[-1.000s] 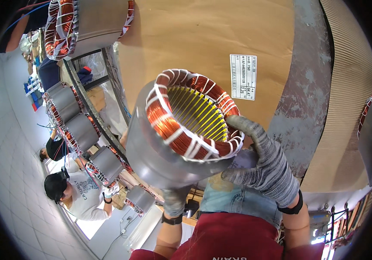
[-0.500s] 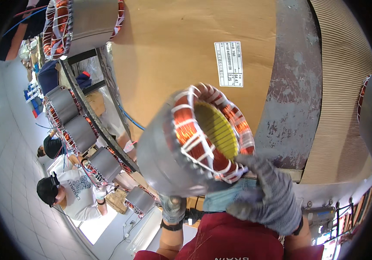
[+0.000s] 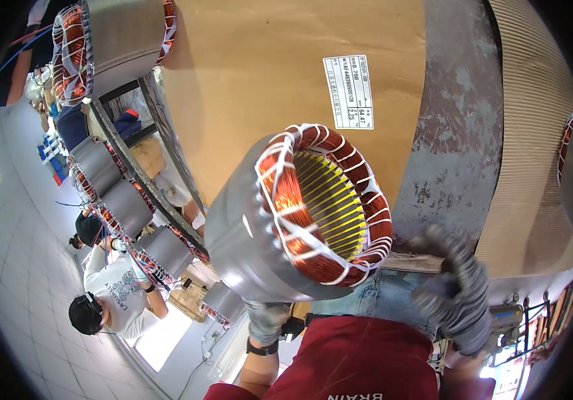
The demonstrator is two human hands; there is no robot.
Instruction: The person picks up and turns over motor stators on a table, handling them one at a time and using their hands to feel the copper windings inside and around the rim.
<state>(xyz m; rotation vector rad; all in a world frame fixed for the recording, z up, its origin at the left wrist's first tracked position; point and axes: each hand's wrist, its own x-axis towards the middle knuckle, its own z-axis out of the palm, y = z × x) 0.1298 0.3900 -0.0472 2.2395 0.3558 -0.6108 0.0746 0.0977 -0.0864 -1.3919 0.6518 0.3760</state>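
A grey motor stator (image 3: 233,247) with red-brown copper coils laced in white cord fills the middle of the view. Its open end faces up to the right, showing yellow slot liners inside the bore. My left hand (image 3: 266,322), in a grey knit glove, is against the lower left of the housing; its fingers are hidden behind the stator, and it appears to hold it. To the right of the coils, my gloved right hand (image 3: 458,297) is clear of the stator, its fingers loosely bent and apart with nothing in them.
Brown cardboard (image 3: 253,87) with a white label (image 3: 350,92) covers the worn grey table (image 3: 453,127). Another stator (image 3: 126,37) lies far left; several line a bench beyond it. Corrugated cardboard (image 3: 533,133) lies right. A person in a white shirt (image 3: 123,290) works at left.
My right hand has come off the stator's coil rim and moved right. The stator has turned slightly, its bore now plainer to see. My left hand stays at its lower side.
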